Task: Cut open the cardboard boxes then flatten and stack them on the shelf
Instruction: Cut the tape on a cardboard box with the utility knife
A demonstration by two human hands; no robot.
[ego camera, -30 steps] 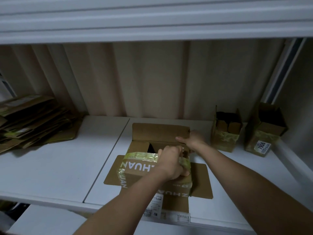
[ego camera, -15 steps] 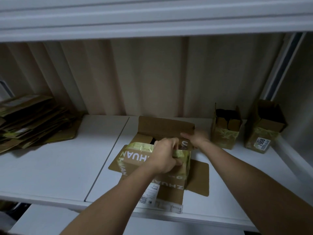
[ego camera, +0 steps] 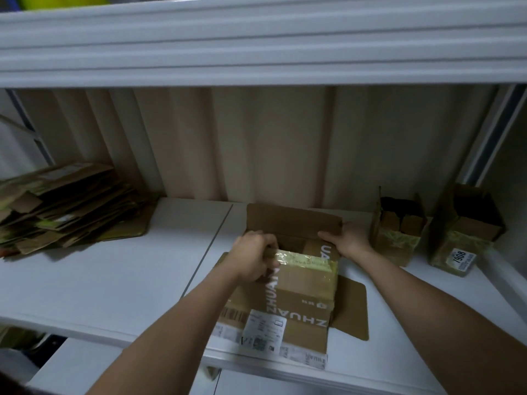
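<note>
While the left hand [ego camera: 252, 259] grips its taped near edge, the brown printed cardboard box [ego camera: 296, 286] stands open-topped. Its long axis runs left-right. The right hand [ego camera: 346, 242] curls round the right flap.

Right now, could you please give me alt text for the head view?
Two hands work an opened cardboard box on a white shelf: left hand grips its taped edge, right hand its far corner. Flattened boxes lie left.

A white shelf [ego camera: 114, 286] carried everything. At its far left lay a stack of flattened cardboard [ego camera: 65, 206]. Near the middle sat an opened box [ego camera: 302, 289] printed ZHUAN, its flaps splayed flat on the surface. At the right stood two smaller open boxes, one [ego camera: 396, 235] just beside the other [ego camera: 462, 232], which bore a 7908 label
</note>
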